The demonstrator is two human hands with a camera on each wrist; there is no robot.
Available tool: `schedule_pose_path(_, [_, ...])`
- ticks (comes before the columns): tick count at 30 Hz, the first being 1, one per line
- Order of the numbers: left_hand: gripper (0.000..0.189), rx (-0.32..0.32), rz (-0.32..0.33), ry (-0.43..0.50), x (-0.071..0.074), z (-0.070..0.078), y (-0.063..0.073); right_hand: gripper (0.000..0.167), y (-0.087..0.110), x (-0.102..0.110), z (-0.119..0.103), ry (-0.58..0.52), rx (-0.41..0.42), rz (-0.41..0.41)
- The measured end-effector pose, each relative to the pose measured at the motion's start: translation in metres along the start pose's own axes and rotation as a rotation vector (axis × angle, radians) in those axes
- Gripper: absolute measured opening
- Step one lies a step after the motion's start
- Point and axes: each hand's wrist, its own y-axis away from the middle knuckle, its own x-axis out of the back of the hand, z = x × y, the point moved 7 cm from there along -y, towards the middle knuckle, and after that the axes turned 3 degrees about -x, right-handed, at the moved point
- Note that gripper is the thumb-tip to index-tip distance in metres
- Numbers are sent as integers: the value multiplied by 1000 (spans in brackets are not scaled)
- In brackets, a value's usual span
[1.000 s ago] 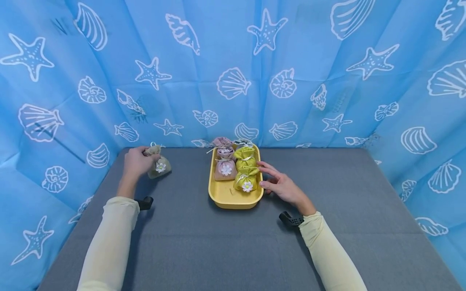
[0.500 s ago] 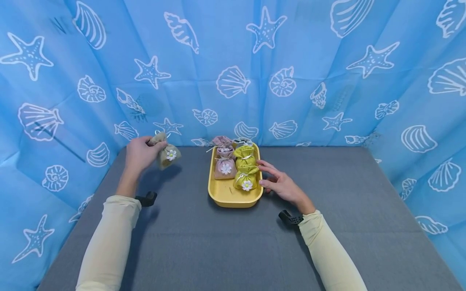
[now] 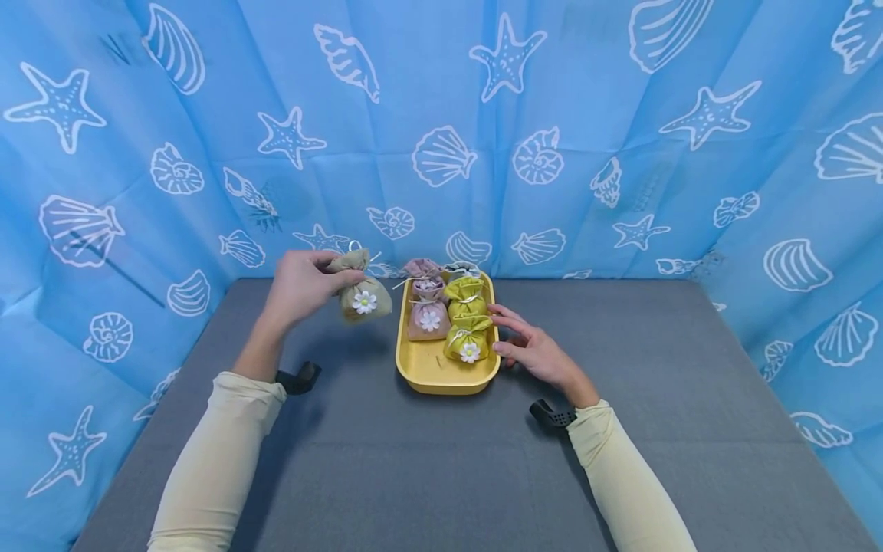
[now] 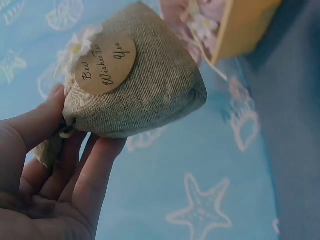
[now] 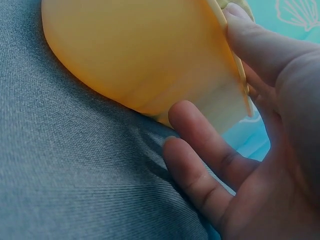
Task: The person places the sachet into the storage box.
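My left hand (image 3: pixel 303 284) grips a beige drawstring pouch (image 3: pixel 375 301) by its tied neck, in the air left of the yellow tray (image 3: pixel 448 386). In the left wrist view the pouch (image 4: pixel 155 75) shows its woven cloth, a white flower and a round paper tag. Fingers and thumb close round the gathered neck there. My right hand (image 3: pixel 541 354) rests at the tray's right rim with loosely bent fingers. In the right wrist view its thumb (image 5: pixel 242 32) touches the rim, while two fingers (image 5: pixel 197 175) lie beside the tray's outer wall (image 5: pixel 135 50).
In the tray sit two pink pouches, the nearer pink pouch (image 3: pixel 421 331) with a white flower, and two yellow-green pouches, the nearer yellow-green pouch (image 3: pixel 451 349) also flowered. A grey patterned pouch (image 3: pixel 461 270) shows behind. A blue shell-print curtain (image 3: pixel 441 215) surrounds the grey table (image 3: pixel 441 475).
My left hand has lifted the beige pouch off the table at the far left and carried it right towards the tray. The right hand and tray stay in place.
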Motion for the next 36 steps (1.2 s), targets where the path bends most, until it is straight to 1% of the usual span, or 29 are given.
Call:
schedule_pose_path(6, [36, -24, -92, 52, -17, 19, 4, 53, 0, -1, 1, 6, -1, 0])
schedule_pose_path(9, [33, -48, -123, 47, -29, 28, 6, 54, 0, 0, 1, 11, -6, -4])
schedule_pose_path(12, [32, -76, -156, 23, -44, 34, 5, 54, 0, 0, 2, 10, -6, -6])
schedule_pose_path(15, [35, -83, -189, -7, -57, 36, 3, 54, 0, -1, 1, 5, -4, -9])
schedule_pose_path(18, [36, -88, -209, -22, -69, 38, 1, 54, 0, -1, 1, -2, -2, -12])
schedule_pose_path(21, [36, -115, -221, -44, -78, 42, -1, 55, 0, -1, 1, -6, 1, -8])
schedule_pose_path(26, [29, -147, -269, -76, -95, 48, -3, 53, 0, 0, 2, -10, 6, 0])
schedule_pose_path(31, [25, -147, -318, -108, -111, 48, -3, 52, 0, 0, 1, -9, 7, 2])
schedule_pose_path(36, [30, -155, -354, -190, -125, 45, -2, 51, 0, 0, 2, -20, 16, 6])
